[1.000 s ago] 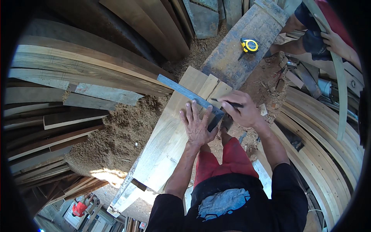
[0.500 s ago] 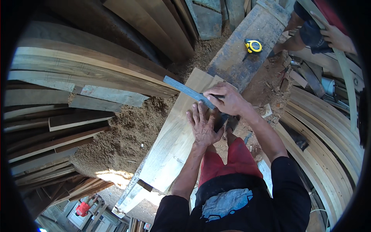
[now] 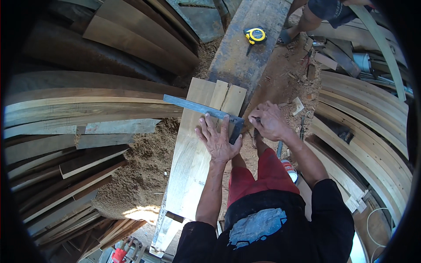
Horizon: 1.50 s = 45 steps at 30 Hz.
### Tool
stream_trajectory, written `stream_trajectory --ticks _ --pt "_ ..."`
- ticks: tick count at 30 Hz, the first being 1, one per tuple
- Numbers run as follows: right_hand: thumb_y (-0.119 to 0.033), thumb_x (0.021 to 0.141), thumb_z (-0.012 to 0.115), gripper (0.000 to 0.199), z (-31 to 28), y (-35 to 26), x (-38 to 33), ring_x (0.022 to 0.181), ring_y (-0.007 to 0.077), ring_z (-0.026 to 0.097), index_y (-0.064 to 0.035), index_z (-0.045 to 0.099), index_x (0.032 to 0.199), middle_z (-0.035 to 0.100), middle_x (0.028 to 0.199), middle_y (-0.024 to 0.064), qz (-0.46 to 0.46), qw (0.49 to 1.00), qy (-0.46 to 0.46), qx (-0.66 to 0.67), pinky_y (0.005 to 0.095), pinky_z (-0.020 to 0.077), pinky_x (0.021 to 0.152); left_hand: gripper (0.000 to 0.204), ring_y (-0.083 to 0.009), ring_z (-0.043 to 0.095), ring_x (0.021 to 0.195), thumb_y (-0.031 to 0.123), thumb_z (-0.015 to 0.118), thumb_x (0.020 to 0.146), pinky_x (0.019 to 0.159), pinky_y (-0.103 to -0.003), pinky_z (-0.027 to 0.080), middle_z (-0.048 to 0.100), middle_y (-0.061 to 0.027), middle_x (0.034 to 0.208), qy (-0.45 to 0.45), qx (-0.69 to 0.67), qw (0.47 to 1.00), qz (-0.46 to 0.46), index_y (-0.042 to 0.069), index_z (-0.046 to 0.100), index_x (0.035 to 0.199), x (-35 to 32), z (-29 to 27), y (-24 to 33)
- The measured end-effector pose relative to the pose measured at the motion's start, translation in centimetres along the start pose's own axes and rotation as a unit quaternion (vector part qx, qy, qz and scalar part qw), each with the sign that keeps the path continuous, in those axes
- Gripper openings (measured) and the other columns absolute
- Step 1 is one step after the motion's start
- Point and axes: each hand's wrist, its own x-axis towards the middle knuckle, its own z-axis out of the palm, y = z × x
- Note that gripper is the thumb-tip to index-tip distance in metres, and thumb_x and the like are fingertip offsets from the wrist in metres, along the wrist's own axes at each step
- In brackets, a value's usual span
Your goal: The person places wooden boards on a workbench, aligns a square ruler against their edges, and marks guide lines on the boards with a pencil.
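Observation:
A metal try square (image 3: pixel 186 103) lies across a pale wooden board (image 3: pixel 186 151) and the narrower pieces (image 3: pixel 233 97) beside it. Its dark stock points toward me along the board's right side. My left hand (image 3: pixel 220 142) presses down with spread fingers, the fingertips on the blade and the thumb by the stock. Just right of the square's corner, my right hand (image 3: pixel 272 122) is off the wood, its fingers closed on a thin dark stick like a pencil (image 3: pixel 258 119). Most of that stick is hidden by the fingers.
A yellow and black tape measure (image 3: pixel 255 35) rests on the worn bench plank (image 3: pixel 239 59) beyond the board. Stacked planks (image 3: pixel 87 103) crowd the left; curved boards (image 3: pixel 359 118) line the right. Another person's leg (image 3: pixel 300 26) shows at upper right. Sawdust (image 3: pixel 144 175) covers the ground.
My right hand has moved off the square's blade to the right of the board, still gripping the dark stick. My left hand stays on the square. The whole view has shifted.

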Motion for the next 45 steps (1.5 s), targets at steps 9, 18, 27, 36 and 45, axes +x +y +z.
stream_trajectory --ticks 9,18,27,36,45 --pt "-0.017 0.106 0.059 0.020 12.6 -3.4 -2.7 0.080 0.0345 0.072 0.0017 0.068 0.105 0.070 0.083 0.0200 0.175 0.918 0.116 0.337 0.0453 0.0543 0.074 0.094 -0.0587 0.015 0.157 0.048 0.081 0.077 0.125 -0.071 0.011 0.019 -0.0386 0.169 0.038 -0.013 0.998 0.040 0.016 0.047 0.159 -3.5 0.2 -1.9" --pt "-0.022 0.106 0.060 0.025 13.9 -3.6 -2.5 0.073 0.0204 0.065 0.0017 0.068 0.107 0.065 0.078 0.0104 0.194 0.861 0.153 0.444 0.0392 0.0530 0.071 0.088 -0.0526 0.015 0.161 0.042 0.084 0.075 0.127 -0.067 0.011 0.023 -0.0326 0.172 0.028 -0.030 0.997 0.060 0.021 0.054 0.156 -2.5 0.2 -2.0" --pt "-0.022 0.105 0.060 0.026 13.3 -3.2 -1.8 0.078 0.0290 0.068 0.0017 0.069 0.105 0.068 0.082 0.0169 0.211 0.862 0.181 0.424 0.0426 0.0531 0.076 0.090 -0.0513 0.012 0.162 0.051 0.083 0.077 0.126 -0.068 0.009 0.018 -0.0318 0.174 0.028 0.002 0.999 0.020 0.034 0.053 0.160 -1.6 0.7 -1.2" --pt "-0.020 0.104 0.061 0.025 13.2 -2.8 -1.4 0.079 0.0324 0.071 0.0027 0.070 0.104 0.069 0.083 0.0206 0.211 0.859 0.185 0.428 0.0443 0.0534 0.076 0.087 -0.0542 0.015 0.159 0.052 0.083 0.077 0.125 -0.068 0.013 0.017 -0.0313 0.174 0.026 0.024 0.999 0.016 0.032 0.057 0.157 -1.2 0.5 -0.8" --pt "-0.020 0.105 0.061 0.025 13.5 -2.6 -1.3 0.076 0.0328 0.069 0.0033 0.069 0.102 0.067 0.080 0.0203 0.208 0.855 0.189 0.435 0.0446 0.0527 0.074 0.088 -0.0542 0.015 0.159 0.053 0.081 0.077 0.125 -0.068 0.014 0.018 -0.0325 0.173 0.021 0.036 0.999 0.015 0.033 0.055 0.159 -1.2 0.6 -0.9"
